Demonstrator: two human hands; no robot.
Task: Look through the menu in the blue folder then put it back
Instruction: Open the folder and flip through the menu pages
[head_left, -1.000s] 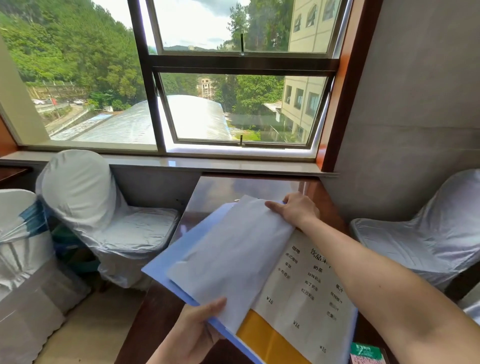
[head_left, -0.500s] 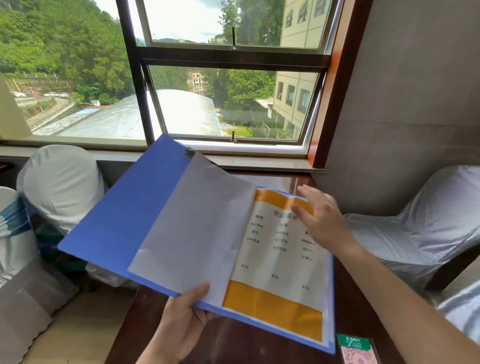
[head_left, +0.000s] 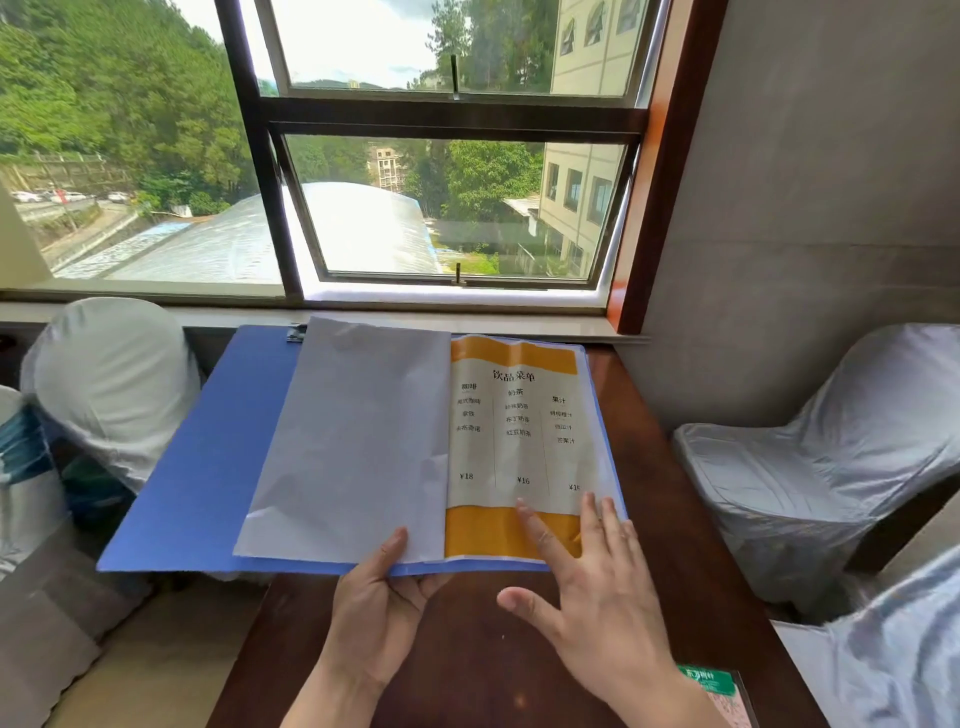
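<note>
The blue folder (head_left: 208, 457) lies open over the dark wooden table (head_left: 670, 519), its left cover hanging past the table's left edge. A blank white page (head_left: 353, 447) is turned to the left. On the right lies the menu page (head_left: 514, 431), white with orange bands, black text and prices. My left hand (head_left: 379, 603) grips the folder's near edge at the spine, thumb on the white page. My right hand (head_left: 587, 587) rests flat with fingers spread on the menu's lower right corner.
White-covered chairs stand at the left (head_left: 109, 384) and right (head_left: 821, 467) of the table. A window (head_left: 447, 208) and its sill (head_left: 363, 317) run behind the folder. A green and pink card (head_left: 722, 691) lies on the table's near right.
The folder has come down from a raised tilt to lie flat and square on the table. My right hand slid from the menu's upper right to its lower right corner.
</note>
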